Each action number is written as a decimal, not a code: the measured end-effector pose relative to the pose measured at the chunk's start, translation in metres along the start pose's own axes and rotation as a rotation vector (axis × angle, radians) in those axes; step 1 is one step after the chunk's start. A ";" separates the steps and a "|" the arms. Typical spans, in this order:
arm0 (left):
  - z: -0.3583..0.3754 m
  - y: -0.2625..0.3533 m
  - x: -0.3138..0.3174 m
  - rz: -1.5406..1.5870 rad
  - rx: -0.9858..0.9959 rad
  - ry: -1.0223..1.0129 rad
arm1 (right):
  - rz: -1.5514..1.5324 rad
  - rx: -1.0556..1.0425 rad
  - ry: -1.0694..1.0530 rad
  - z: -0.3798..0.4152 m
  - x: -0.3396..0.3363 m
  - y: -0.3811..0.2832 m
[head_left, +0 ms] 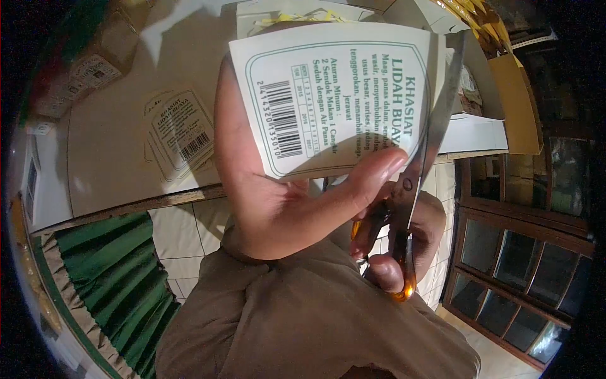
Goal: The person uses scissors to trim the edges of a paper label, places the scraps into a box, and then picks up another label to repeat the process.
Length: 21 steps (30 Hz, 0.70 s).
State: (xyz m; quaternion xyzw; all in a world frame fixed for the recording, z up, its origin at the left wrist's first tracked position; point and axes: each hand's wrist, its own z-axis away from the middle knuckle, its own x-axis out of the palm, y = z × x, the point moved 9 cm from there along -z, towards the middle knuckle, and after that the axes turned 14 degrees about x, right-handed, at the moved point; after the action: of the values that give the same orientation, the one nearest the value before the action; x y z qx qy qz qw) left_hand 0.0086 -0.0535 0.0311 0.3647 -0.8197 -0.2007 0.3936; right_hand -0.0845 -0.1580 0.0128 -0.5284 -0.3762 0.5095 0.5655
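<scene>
My left hand (284,208) grips a white paper label (334,107) with green print, a barcode and the words "KHASIAT LIDAH BUAYA". The thumb presses on the label's front, and the other fingers are hidden behind it. In my right hand (426,221) is a pair of scissors (435,120) with amber handles; a finger and the thumb wrap the loops. The blades point up along the label's right edge, one passing in front of the paper. Cut label pieces (180,129) with the same print lie stacked on the table to the left.
The white table (107,170) ends in a worn edge before my lap. Boxes (524,101) stand at the back right, with yellow packets (476,16) above. Wrapped packs (91,76) sit at the left. A green pleated cloth (104,252) hangs below; a glass-paned wooden cabinet (517,252) stands right.
</scene>
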 end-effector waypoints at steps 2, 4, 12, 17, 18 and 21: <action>-0.005 0.000 0.000 -0.018 0.013 -0.088 | 0.008 0.007 -0.018 -0.003 -0.001 0.002; -0.006 0.000 0.003 -0.036 0.026 -0.175 | 0.036 -0.144 -0.076 -0.004 0.002 -0.005; -0.005 0.003 0.005 -0.074 -0.012 -0.282 | 0.011 -0.098 -0.108 -0.001 0.002 -0.006; -0.003 0.002 0.002 -0.061 -0.014 -0.239 | -0.001 -0.078 -0.099 -0.003 0.002 -0.004; -0.002 0.002 0.001 -0.047 -0.014 -0.213 | 0.028 -0.084 -0.102 -0.004 0.003 -0.006; 0.002 -0.001 -0.004 0.016 -0.091 -0.079 | 0.032 -0.057 -0.095 -0.004 0.005 -0.008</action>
State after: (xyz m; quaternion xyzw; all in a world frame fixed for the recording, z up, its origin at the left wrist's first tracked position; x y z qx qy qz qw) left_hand 0.0091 -0.0511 0.0275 0.3318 -0.8274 -0.2489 0.3786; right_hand -0.0784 -0.1530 0.0196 -0.5255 -0.4085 0.5321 0.5234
